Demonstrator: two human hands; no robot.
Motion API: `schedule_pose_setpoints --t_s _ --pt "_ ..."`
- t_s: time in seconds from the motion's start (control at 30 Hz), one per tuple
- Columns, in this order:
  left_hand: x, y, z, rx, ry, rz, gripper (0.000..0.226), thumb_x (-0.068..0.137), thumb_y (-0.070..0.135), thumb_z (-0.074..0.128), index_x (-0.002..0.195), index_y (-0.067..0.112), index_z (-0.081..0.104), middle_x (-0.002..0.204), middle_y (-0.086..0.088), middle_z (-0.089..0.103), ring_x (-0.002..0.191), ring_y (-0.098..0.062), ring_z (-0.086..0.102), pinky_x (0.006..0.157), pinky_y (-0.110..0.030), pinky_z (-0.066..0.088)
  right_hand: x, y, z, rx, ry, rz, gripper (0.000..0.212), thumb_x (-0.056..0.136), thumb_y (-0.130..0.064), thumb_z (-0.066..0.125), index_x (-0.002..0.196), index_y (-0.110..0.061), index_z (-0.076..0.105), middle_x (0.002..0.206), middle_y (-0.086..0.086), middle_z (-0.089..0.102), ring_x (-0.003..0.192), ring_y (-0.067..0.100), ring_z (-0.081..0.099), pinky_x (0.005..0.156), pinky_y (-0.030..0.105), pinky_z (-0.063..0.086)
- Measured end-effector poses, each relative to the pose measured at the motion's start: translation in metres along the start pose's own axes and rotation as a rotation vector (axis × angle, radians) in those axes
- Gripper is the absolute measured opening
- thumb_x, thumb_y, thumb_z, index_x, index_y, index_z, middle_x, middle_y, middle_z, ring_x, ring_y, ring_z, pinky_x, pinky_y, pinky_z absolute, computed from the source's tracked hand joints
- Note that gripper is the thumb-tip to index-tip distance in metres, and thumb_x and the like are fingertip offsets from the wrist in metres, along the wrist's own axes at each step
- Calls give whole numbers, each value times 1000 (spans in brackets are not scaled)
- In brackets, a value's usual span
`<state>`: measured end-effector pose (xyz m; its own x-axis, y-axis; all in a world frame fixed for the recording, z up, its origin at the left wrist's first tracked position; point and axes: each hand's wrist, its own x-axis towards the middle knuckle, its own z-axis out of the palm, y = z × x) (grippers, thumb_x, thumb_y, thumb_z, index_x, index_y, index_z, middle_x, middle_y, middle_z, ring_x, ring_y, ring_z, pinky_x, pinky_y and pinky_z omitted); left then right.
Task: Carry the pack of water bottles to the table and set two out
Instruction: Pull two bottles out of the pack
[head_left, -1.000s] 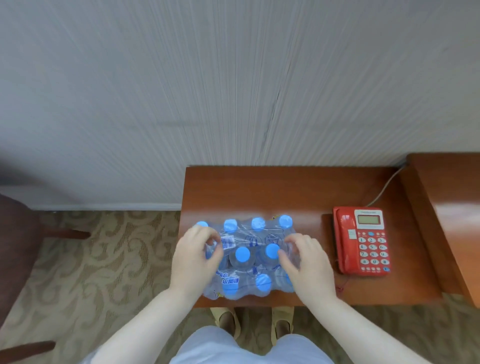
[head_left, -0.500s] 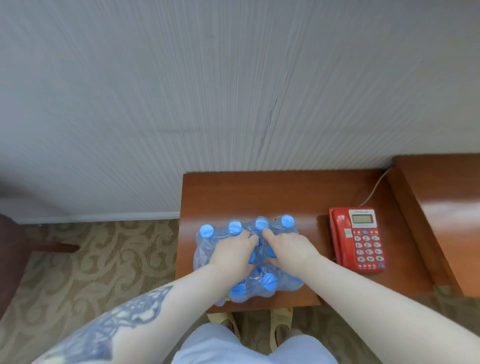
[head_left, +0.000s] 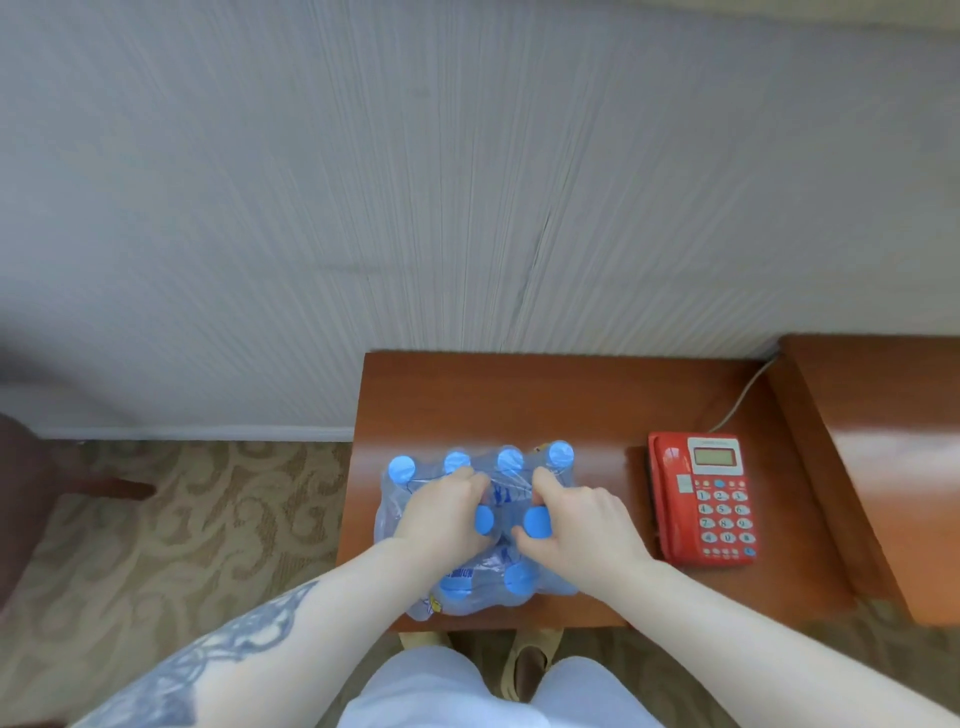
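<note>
A shrink-wrapped pack of water bottles (head_left: 467, 587) with blue caps stands on the near left part of the brown wooden table (head_left: 519, 400). My left hand (head_left: 444, 519) and my right hand (head_left: 576, 519) rest on top of the pack's middle, fingers curled into the plastic wrap between the caps. The two hands are a little apart, with two blue caps showing between them. Both hands hide several of the bottles beneath them.
A red desk phone (head_left: 701, 499) lies on the table to the right of the pack, its cord running back to the wall. A higher wooden cabinet (head_left: 883, 457) adjoins the table's right side. Patterned carpet (head_left: 182, 530) and a dark chair (head_left: 31, 493) are at left.
My hands moved from the pack's outer sides to its middle top, met there, then drew slightly apart while gripping the wrap.
</note>
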<state>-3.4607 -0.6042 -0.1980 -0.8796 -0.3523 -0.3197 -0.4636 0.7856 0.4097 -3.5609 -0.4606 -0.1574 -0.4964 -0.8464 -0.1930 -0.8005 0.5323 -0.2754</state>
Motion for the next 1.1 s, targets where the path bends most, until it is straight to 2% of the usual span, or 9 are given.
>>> schedule_pose_setpoints --t_s 0.13,0.27,0.43,0.6,0.73,0.83,0.93,1.03,1.1 --pt "2 1 -4 8 -21 -18 30 68 26 69 75 21 41 78 5 44 67 -19 48 45 -25 21 -7 -10 -13 78 63 -47 33 73 -38 65 77 -22 36 50 -4 42 49 28 38 48 30 27" --pt "2 -1 -3 -34 -11 -21 27 67 24 67 75 21 41 76 6 42 66 -19 46 44 -25 20 -17 -21 -37 197 164 -127 42 61 -26 75 71 -22 35 46 -8 35 41 26 30 40 27 26" --pt "0 1 -4 -27 -10 -29 28 67 25 68 73 22 40 72 8 39 63 -18 45 45 -25 21 -27 -23 -59 278 179 -79 32 68 -25 75 71 -15 45 49 -3 42 48 36 45 49 36 38" --pt "0 3 -7 -44 -10 -71 27 67 21 67 72 22 40 76 5 44 67 -21 48 46 -27 23 -40 -28 -84 468 318 -35 35 58 -25 78 64 -12 46 43 -3 43 39 18 37 40 24 34" --pt "3 3 -10 -37 -41 -126 28 66 24 68 70 22 41 79 3 48 71 -21 52 50 -29 30 -7 -6 -133 624 455 131 36 57 -28 77 58 -17 43 46 1 53 40 8 39 39 12 30" --pt "3 7 -12 83 -94 -83 26 72 27 66 80 18 43 85 1 48 74 -24 54 57 -31 36 8 7 -149 685 426 94 44 59 -16 86 56 -21 42 44 -12 54 38 4 38 41 11 32" --pt "8 12 -18 290 -181 44 28 80 30 62 97 14 48 90 -5 53 73 -28 56 53 -32 34 8 6 -144 626 430 55 45 60 -11 86 58 -19 42 52 -7 58 40 3 41 42 10 33" --pt "15 16 -23 540 -305 116 34 90 36 52 112 9 53 69 -2 45 54 -23 45 42 -29 25 15 13 -146 644 502 139 43 61 -12 86 59 -13 43 42 -6 48 40 5 36 41 12 32" --pt "16 18 -24 651 -354 148 37 92 41 45 102 9 60 59 0 38 46 -17 35 41 -26 23 18 18 -149 659 506 177 42 62 -14 86 60 -11 44 39 -10 45 40 6 34 40 12 31"
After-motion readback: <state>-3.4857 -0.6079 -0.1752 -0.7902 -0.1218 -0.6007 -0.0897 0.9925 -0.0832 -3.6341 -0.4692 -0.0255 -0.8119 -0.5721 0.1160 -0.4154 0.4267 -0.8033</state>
